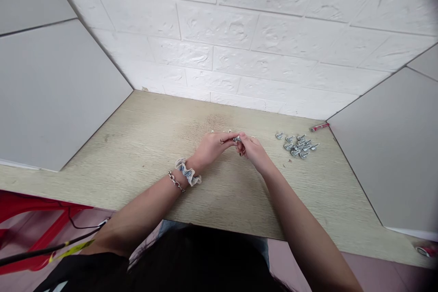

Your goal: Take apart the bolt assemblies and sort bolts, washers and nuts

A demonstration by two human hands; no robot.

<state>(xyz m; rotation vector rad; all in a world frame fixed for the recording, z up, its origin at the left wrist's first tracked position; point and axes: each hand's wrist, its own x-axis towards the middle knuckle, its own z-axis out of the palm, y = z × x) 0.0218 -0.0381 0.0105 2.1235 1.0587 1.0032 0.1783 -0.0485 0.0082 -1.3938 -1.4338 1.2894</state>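
Both hands meet above the middle of the wooden tabletop (219, 191). Between their fingertips is a small silvery screw (237, 138), partly covered by the fingers. My left hand (212, 146), with a scrunchie and a chain bracelet at its wrist, pinches it from the left. From the right, my right hand (252, 149) closes its thumb and curled fingers on the same screw. A loose pile of similar silvery screws (297, 147) with wide washer-like heads lies to the right of my right hand. Small pale bits, too small to name, lie just behind the hands.
A white brick-patterned wall (232, 59) stands at the back, with grey panels at left (58, 91) and right (386, 146). A small red cylinder (319, 127) lies by the right panel. Brown specks (214, 123) mark the tabletop. A red stool (41, 223) stands below left.
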